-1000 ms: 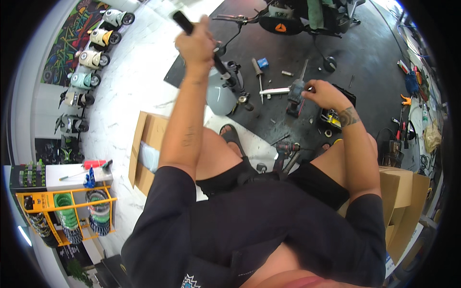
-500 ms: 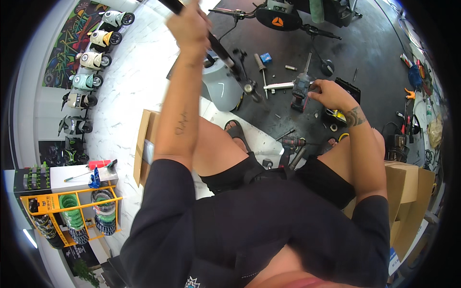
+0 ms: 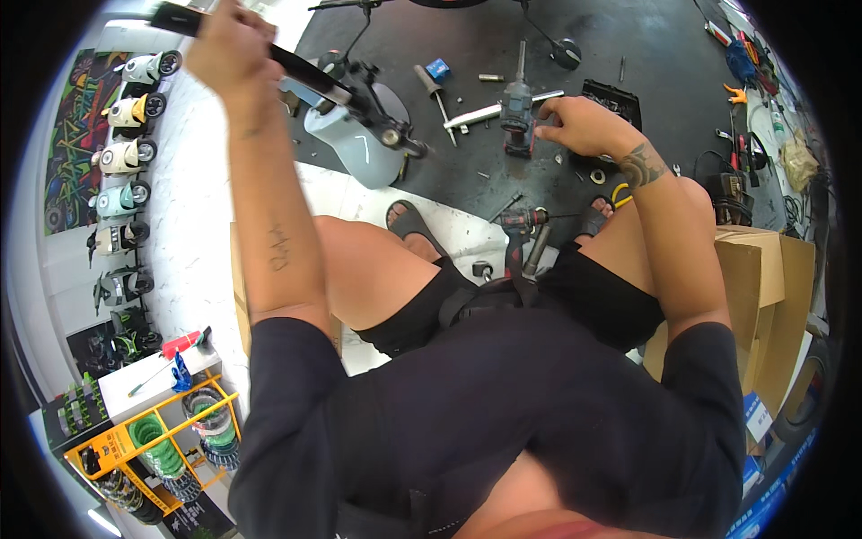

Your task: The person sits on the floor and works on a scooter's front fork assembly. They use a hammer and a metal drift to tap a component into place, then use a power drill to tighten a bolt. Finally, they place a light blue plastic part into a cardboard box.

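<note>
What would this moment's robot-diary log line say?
Left hand: gripping black tube | Right hand: open beside grey power tool | Dark floor: silver bar

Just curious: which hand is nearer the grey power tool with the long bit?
Right. The right hand is just right of the power tool, contact unclear; the left hand is far to its left, gripping a black tube.

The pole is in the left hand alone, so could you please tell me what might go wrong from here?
Held only by the left hand, the pole might swing and knock the grey panel near its lower end. If dropped, it could perhaps hit the open left sandal. The right hand might nudge the drill beside it.
</note>
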A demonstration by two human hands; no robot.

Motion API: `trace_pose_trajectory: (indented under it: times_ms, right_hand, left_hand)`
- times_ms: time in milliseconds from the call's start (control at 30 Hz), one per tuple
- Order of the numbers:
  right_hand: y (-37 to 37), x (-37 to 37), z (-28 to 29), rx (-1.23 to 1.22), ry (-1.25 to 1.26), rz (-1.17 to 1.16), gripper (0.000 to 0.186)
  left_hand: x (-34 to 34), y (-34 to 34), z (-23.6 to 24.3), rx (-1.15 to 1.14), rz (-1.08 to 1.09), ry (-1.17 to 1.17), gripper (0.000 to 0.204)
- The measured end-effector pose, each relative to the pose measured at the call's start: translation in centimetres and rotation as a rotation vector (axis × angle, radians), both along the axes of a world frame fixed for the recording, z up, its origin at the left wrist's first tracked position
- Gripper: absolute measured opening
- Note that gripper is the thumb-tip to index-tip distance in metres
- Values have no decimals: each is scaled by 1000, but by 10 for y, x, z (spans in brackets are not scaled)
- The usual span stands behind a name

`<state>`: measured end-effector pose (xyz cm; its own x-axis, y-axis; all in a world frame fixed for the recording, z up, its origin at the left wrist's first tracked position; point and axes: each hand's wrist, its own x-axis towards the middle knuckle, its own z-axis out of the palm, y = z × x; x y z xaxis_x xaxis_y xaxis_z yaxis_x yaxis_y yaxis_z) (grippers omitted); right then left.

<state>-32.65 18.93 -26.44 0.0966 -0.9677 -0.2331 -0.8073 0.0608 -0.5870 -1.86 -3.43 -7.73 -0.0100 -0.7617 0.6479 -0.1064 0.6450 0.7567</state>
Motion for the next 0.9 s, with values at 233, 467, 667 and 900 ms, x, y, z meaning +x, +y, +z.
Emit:
trace_pose_trajectory:
  times_ms: [233,467,667,900]
  right_hand:
    - [6,9,-18,89,92,63,43]
    - [7,57,-130,363,161,384,34]
    - [0,105,-263,454,198,-91,42]
    - [-10,135,-336,649,159,-429,57]
  left_hand:
    - [7,36,57,250,-653,188,28]
    - [15,18,-9,362,-257,362,40]
    - [22,37,-40,213,-89,288,34]
    - [53,17,-54,221,-187,248,33]
